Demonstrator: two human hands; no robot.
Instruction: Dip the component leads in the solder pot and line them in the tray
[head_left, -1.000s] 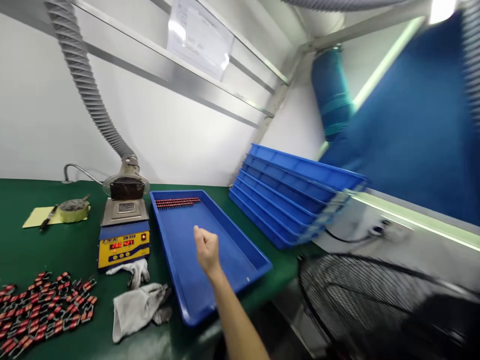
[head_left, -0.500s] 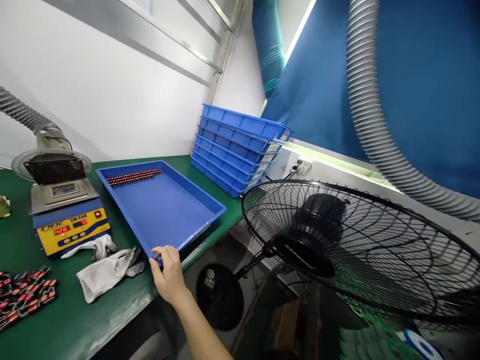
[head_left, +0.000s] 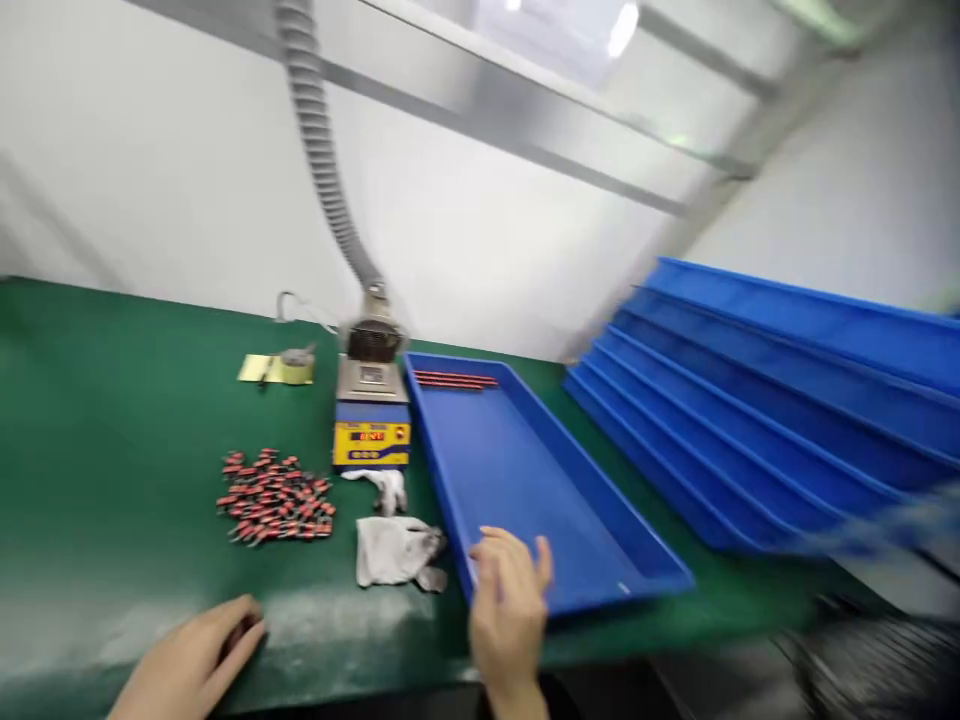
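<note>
My right hand [head_left: 510, 595] is raised over the near left corner of the blue tray [head_left: 574, 475], holding nothing. Its fingers are spread, with one standing apart from the others. Inside the tray's far end, thin rows of small red-and-black parts [head_left: 454, 381] lie side by side. My left hand [head_left: 199, 655] rests at the table's front edge, curled loosely with nothing visible in it. Beyond it lies a loose pile of small red-and-black parts with wire leads [head_left: 276, 498]. A pair of white gloves [head_left: 397, 550] lies between the pile and the tray.
Behind the gloves stands a yellow-and-blue solder-pot-like unit [head_left: 371, 440] with a red display, under a grey ribbed duct [head_left: 319, 130]. A yellow pad [head_left: 276, 369] with a small grey item lies farther back. Stacked blue trays [head_left: 750, 420] are at right, beside a blurred fan [head_left: 885, 655].
The view has swung left, and my left hand and the whole pile now show. My right hand, earlier gripping the tray's near corner, has come off the rim with its fingers spread.
</note>
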